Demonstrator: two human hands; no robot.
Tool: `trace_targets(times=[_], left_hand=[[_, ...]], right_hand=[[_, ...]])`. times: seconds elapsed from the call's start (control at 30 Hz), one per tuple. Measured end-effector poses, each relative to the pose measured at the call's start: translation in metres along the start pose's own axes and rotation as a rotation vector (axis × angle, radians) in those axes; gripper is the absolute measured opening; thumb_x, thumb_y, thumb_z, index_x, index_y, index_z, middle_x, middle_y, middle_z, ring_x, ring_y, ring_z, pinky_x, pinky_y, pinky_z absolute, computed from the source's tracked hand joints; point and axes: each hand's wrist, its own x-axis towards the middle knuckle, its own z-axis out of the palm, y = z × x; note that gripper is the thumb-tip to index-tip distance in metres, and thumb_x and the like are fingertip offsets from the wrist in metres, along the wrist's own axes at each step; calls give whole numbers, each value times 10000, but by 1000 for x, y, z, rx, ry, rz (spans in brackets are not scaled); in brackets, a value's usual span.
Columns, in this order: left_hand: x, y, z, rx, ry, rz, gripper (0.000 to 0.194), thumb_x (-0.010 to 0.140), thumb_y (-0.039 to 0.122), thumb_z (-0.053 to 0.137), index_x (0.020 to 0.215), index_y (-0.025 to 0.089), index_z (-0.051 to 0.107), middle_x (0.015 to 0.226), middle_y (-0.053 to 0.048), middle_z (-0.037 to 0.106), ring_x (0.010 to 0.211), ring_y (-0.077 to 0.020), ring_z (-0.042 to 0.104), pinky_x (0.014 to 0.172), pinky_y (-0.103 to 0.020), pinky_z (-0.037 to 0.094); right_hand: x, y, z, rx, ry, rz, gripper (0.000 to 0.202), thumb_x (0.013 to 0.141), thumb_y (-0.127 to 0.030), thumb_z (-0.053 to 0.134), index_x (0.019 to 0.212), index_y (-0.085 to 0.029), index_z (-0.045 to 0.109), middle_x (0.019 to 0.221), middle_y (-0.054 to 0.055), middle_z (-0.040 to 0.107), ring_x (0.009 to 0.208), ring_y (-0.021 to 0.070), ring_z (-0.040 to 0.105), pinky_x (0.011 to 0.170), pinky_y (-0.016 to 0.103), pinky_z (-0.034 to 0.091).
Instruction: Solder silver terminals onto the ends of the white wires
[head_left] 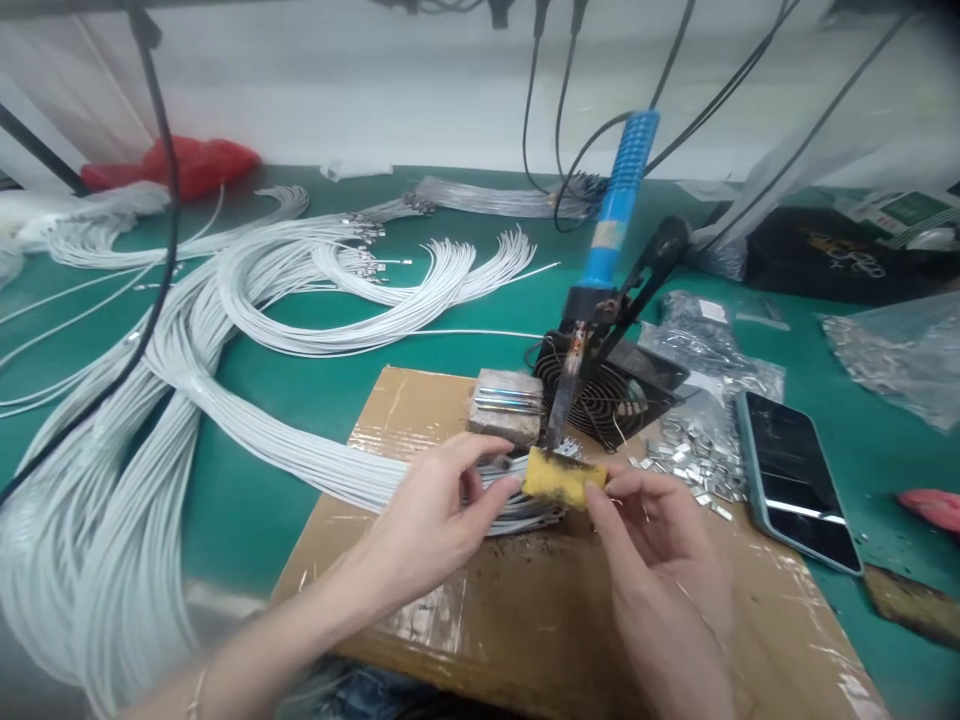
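Yellow sponge (559, 483), above the tabletop (300, 390) and its cardboard (525, 610), meets the blue-handled iron (630, 180), right grip (664, 570) clamped on its end, left grip (435, 500) parted beside it, fingertips best kept off the tip, while a clear bag (926, 335) holds small metal pieces (866, 350).

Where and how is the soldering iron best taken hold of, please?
Probably by the ribbed upper part of the blue handle, coming from the left, fingers wrapped around. It leans with this end up; the black bracket stands on the right, and the metal shaft, possibly hot, points down.
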Motion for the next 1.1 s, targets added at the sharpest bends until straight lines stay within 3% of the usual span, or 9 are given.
trace_targets(times=[0.23,0.6,0.73,0.9,1.0,1.1], left_hand=[[4,6,18,-201,107,-51,116,942,241,678,982,205,780,614,59,560,540,-130,499,515,-242,400],[-7,10,18,-118,140,-70,103,917,183,682,947,213,776,565,94,406,510,-125,424,505,-254,338],[-4,14,19,-99,190,-37,154,911,141,691,1043,183,759,596,87,523,497,-117,445,489,-247,371],[-6,16,23,-60,278,145,212,934,82,643,1086,153,773,867,-19,763,657,-134,581,629,-267,470],[-5,14,26,-46,309,229,219,931,62,625,1072,125,780,921,-62,783,824,-177,666,749,-296,516],[-4,11,28,-33,293,221,215,917,50,632,1044,124,790,863,-59,767,802,-188,669,735,-313,521]], right_hand=[[-3,-4,6,-40,-8,-83,134,934,-301,772,908,-255,648,1085,23,762,1025,142,742,883,206,587],[-12,-4,1,-220,-18,-207,100,962,-247,720,903,-261,641,1043,-4,784,981,133,765,845,183,577],[-13,-7,4,-330,28,-289,78,968,-221,706,932,-268,655,1070,-12,784,994,129,752,888,194,525],[-14,-20,11,-408,19,-421,109,992,-171,659,926,-257,653,1007,31,802,932,198,766,879,315,563],[-14,-23,13,-410,-20,-424,123,995,-163,641,925,-264,655,995,41,812,920,224,770,848,349,588],[-13,-17,12,-381,-58,-370,96,963,-190,675,922,-276,669,1018,27,809,935,221,767,859,345,594]])
